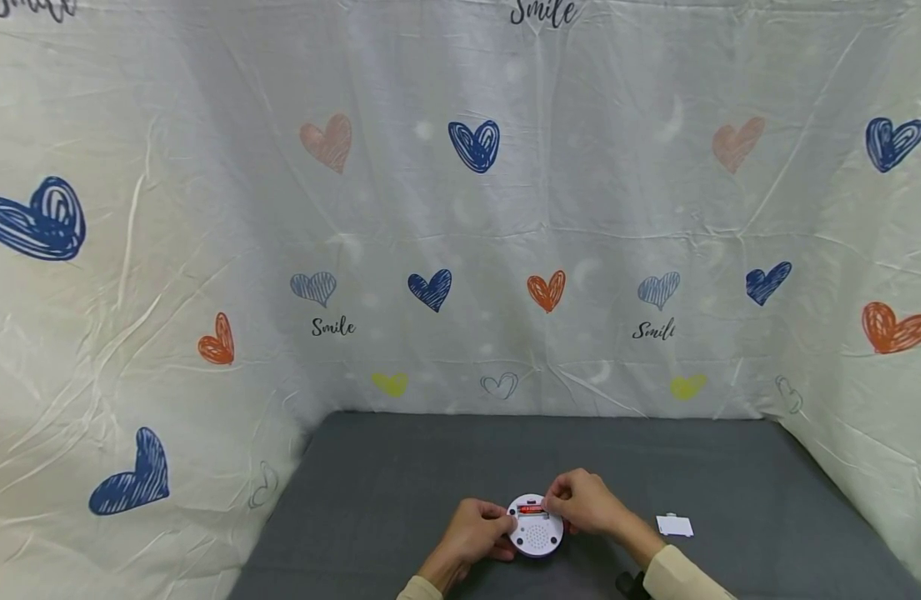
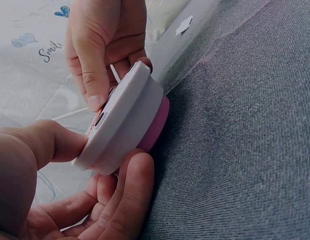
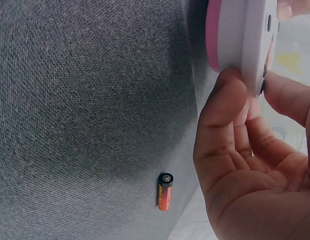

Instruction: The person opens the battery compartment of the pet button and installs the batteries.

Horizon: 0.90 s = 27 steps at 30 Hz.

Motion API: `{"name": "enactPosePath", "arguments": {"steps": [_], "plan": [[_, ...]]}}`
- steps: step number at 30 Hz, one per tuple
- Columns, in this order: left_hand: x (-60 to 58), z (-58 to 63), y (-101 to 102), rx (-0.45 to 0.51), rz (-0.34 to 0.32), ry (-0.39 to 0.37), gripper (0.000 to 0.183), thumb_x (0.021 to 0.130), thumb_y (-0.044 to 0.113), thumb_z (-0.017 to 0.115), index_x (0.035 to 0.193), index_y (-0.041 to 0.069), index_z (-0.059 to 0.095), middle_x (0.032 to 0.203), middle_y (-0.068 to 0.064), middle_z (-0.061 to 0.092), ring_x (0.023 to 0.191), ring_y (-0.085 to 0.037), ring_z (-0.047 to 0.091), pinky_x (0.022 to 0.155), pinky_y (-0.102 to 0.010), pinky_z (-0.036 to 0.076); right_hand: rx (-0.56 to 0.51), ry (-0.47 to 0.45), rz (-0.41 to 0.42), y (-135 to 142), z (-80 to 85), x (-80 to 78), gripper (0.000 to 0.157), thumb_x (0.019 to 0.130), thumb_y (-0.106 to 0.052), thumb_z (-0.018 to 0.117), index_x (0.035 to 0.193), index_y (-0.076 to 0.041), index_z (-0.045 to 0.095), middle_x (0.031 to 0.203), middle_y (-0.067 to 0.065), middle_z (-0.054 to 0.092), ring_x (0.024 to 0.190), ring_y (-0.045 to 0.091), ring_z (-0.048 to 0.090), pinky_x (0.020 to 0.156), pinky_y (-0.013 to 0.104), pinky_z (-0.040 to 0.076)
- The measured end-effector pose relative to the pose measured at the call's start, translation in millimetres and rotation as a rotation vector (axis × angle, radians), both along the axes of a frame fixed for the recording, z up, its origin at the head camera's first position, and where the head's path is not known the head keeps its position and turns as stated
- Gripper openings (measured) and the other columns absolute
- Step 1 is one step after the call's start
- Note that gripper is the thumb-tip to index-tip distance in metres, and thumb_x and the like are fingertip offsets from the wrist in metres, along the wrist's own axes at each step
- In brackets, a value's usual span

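Note:
A round white device (image 1: pixel 536 538) with a pink part at the other end is held face up, its open battery slot showing a red battery (image 1: pixel 531 509). My left hand (image 1: pixel 478 531) pinches its left edge, thumb on the white face and fingers below, as the left wrist view shows. On the far right edge, my right hand (image 1: pixel 586 500) grips the device with the thumb at the end of the slot and the fingers (image 3: pixel 230 97) curled against its side. A second battery (image 3: pixel 165 192), red and black, lies on the table in the right wrist view.
A small white battery cover (image 1: pixel 674 525) lies to the right of the right forearm on the dark grey tabletop (image 1: pixel 400 467). Pale curtains (image 1: pixel 618 208) printed with hearts hang behind the table and on both sides.

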State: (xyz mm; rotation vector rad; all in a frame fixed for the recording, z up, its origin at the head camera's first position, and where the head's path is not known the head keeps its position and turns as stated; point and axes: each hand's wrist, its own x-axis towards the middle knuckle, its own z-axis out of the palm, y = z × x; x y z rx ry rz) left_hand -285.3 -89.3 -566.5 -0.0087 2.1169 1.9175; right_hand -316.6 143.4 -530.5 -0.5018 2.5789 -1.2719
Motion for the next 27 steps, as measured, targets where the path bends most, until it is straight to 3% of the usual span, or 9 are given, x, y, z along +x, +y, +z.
{"name": "enactPosePath", "arguments": {"steps": [15, 27], "plan": [[1.7, 2.1, 0.5, -0.01, 0.003, 0.004, 0.019, 0.096, 0.001, 0.071, 0.11, -0.011, 0.074, 0.087, -0.01, 0.077, 0.071, -0.016, 0.076, 0.063, -0.032, 0.07, 0.025, 0.101, 0.012, -2.1, -7.3, -0.3, 0.008, 0.096, -0.011, 0.074, 0.089, -0.009, 0.075, 0.07, -0.007, 0.067, 0.052, 0.007, 0.056, 0.044, 0.019, 0.045], [1.9, 3.9, 1.6, -0.01, 0.007, 0.003, 0.02, 0.096, 0.0, 0.071, 0.112, -0.012, 0.073, 0.088, -0.011, 0.077, 0.072, -0.017, 0.077, 0.064, -0.033, 0.07, 0.096, 0.183, 0.025, -1.2, -2.6, -0.5, 0.011, 0.096, -0.015, 0.078, 0.085, -0.013, 0.075, 0.072, -0.008, 0.067, 0.059, 0.006, 0.056, 0.049, 0.02, 0.044]]}}
